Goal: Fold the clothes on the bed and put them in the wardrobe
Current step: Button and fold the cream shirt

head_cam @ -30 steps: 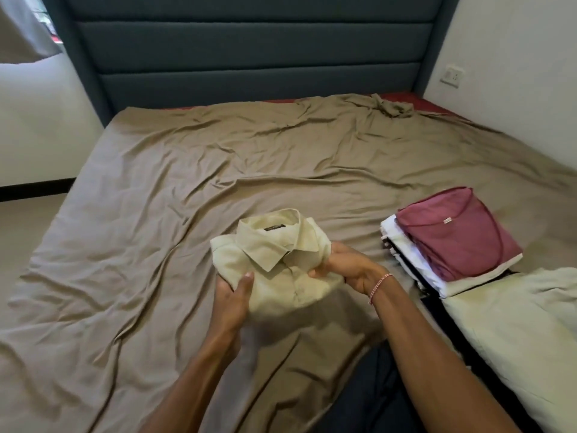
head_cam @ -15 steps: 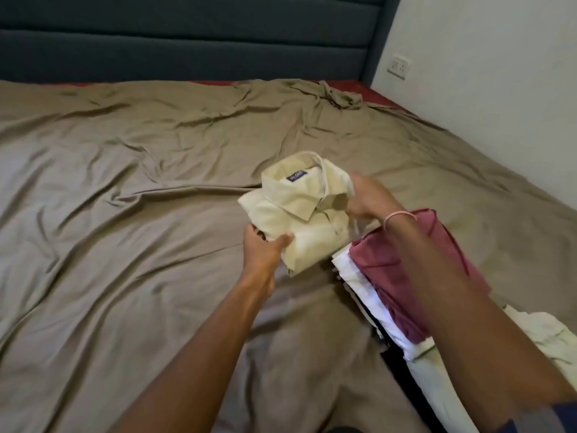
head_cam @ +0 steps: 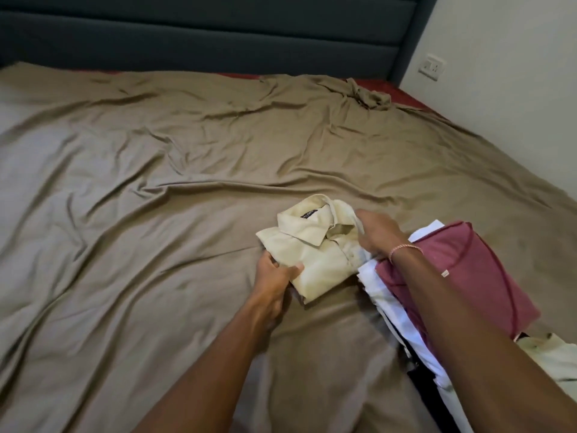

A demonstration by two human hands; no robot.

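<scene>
A folded cream collared shirt [head_cam: 318, 248] sits just above the wrinkled tan bedsheet [head_cam: 156, 198], collar facing up. My left hand [head_cam: 276, 273] grips its near left corner, thumb on top. My right hand [head_cam: 377, 232] holds its right edge, fingers curled round the fabric and partly hidden under it. Right beside the shirt lies a stack of folded clothes with a maroon garment [head_cam: 468, 276] on top and white pieces [head_cam: 384, 295] under it; my right forearm crosses over the stack.
A dark padded headboard [head_cam: 218, 35] runs along the back. A white wall with a socket [head_cam: 432, 67] bounds the right side. A pale green garment [head_cam: 549, 360] lies at the lower right. Red mattress [head_cam: 406, 92] shows at the far corner.
Both hands have carried the cream shirt rightward from the middle of the bed to the edge of the stack. The view has swung right and down with them.
</scene>
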